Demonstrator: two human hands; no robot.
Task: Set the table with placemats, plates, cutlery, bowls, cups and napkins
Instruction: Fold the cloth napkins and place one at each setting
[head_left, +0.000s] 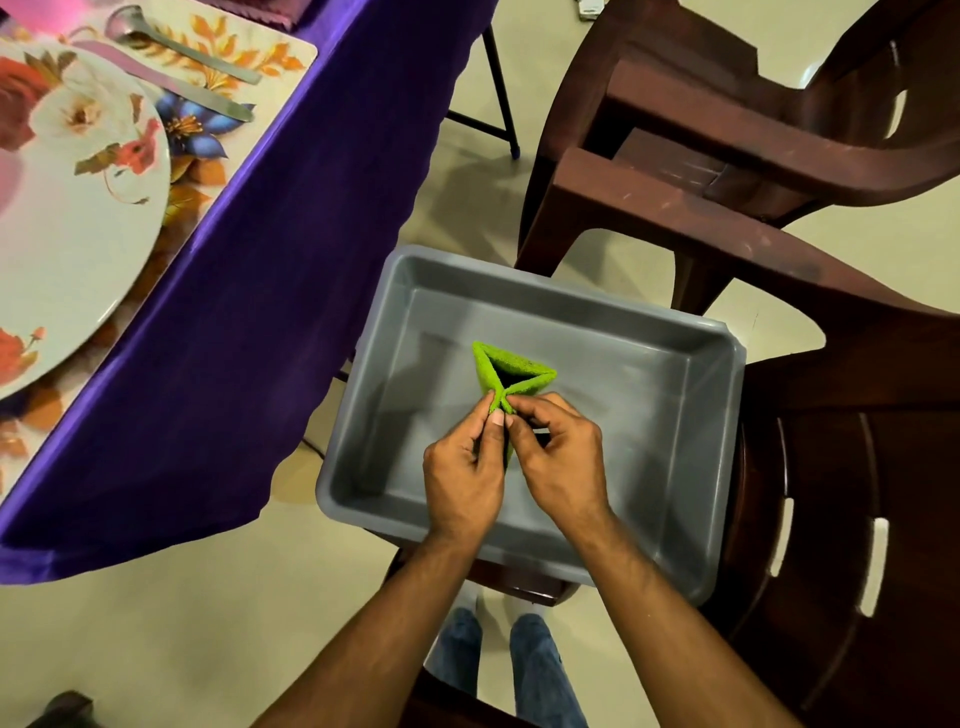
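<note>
Between the hands: green napkin, folded into an open cone-like pocket, its gathered end pinched, its open mouth pointing away from the wrists.
Left hand: fingers curled, thumb and forefinger pinching the napkin's narrow end.
Right hand: fingers curled, fingertips pinching the same end, just beside the left thumb.
Under the hands: grey plastic tub, held over by both hands; napkin above its floor, contact with the floor impossible to tell.
Below the tub: dark brown chair carrying it.
Beyond the right hand: second brown chair, near the first.
Left of the hands: tabletop draped in a purple cloth, well apart from the tub.
On the tabletop: floral placemat bearing a flowered plate, with a spoon and a knife lying beside the plate.
Beneath the wrists: jeans legs on a pale floor.
</note>
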